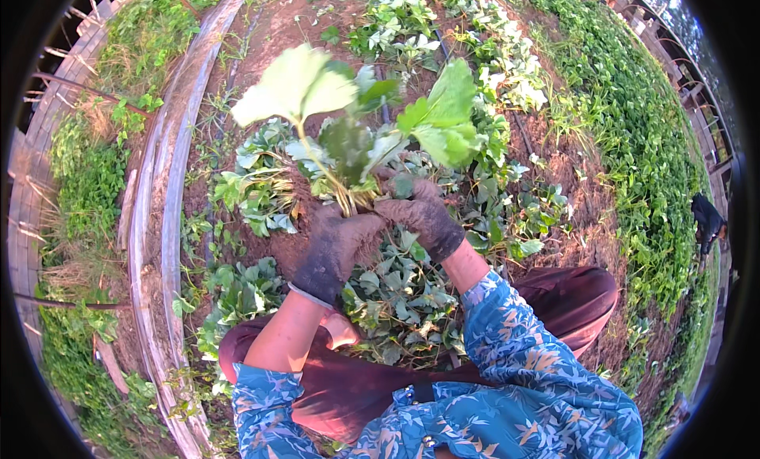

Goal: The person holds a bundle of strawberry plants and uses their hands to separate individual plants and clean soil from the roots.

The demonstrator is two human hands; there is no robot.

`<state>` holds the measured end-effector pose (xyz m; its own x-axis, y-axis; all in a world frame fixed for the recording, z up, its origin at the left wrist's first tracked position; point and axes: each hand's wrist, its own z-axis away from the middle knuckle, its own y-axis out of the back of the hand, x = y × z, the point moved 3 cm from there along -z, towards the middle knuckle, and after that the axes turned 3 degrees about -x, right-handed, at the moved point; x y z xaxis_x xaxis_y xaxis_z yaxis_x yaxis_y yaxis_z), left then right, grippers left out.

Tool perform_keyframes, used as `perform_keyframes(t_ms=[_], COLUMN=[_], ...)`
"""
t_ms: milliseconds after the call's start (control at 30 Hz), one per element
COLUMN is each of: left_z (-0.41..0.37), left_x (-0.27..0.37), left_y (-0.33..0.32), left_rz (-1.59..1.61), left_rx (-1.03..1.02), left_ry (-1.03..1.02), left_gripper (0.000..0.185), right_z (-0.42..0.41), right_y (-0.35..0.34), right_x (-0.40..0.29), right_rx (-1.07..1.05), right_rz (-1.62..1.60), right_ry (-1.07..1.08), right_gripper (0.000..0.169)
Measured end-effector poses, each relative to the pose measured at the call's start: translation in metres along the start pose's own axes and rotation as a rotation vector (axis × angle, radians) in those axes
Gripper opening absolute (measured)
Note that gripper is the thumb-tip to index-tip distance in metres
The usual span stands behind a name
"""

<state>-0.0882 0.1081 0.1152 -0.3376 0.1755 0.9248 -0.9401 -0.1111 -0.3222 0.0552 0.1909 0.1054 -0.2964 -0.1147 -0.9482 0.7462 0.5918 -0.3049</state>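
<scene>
Both my hands wear dark work gloves caked with soil and meet in front of me. My left hand (338, 245) is closed round the base of a leafy plant (323, 156) that looks like a strawberry plant. My right hand (418, 215) grips the same plant's stems from the other side, its fingers partly hidden by leaves. The broad toothed leaves stand up above my hands, one pale in the sun. Just beyond my left hand lies a bundle of plants (270, 186) with its stems side by side. Roots are mostly hidden by the gloves.
Long weathered boards (172, 204) edge the bed at left. Low leafy plants (398, 299) cover soil between my knees. Thin dark irrigation tubes (383, 97) run along the bed. More plant rows stretch ahead and right. Another person (706, 221) in dark clothes is at the far right.
</scene>
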Motion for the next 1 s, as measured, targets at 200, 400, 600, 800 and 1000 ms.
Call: perform_keyframes(t_ms=[200, 400, 600, 800, 1000], left_z=[0.005, 0.012, 0.021, 0.018, 0.022], left_x=[-0.001, 0.002, 0.012, 0.019, -0.011], left_y=[0.009, 0.019, 0.021, 0.021, 0.068], left_rz=[0.122, 0.225, 0.32, 0.005, -1.931], left_rx=[0.035, 0.081, 0.043, -0.076, -0.131], left_ry=[0.006, 0.022, 0.059, 0.173, 0.148], left_gripper=[0.012, 0.018, 0.024, 0.021, 0.031], right_z=[-0.003, -0.007, -0.034, -0.012, -0.004], right_y=[-0.008, -0.027, 0.081, 0.115, 0.096], right_x=[0.015, 0.003, 0.052, 0.039, 0.015], right_rx=[0.13, 0.316, 0.455, 0.394, 0.22], right_rz=[0.163, 0.159, 0.338, -0.002, -0.233], right_ry=[-0.021, -0.007, -0.04, -0.222, -0.185], right_gripper=[0.043, 0.04, 0.026, 0.028, 0.033])
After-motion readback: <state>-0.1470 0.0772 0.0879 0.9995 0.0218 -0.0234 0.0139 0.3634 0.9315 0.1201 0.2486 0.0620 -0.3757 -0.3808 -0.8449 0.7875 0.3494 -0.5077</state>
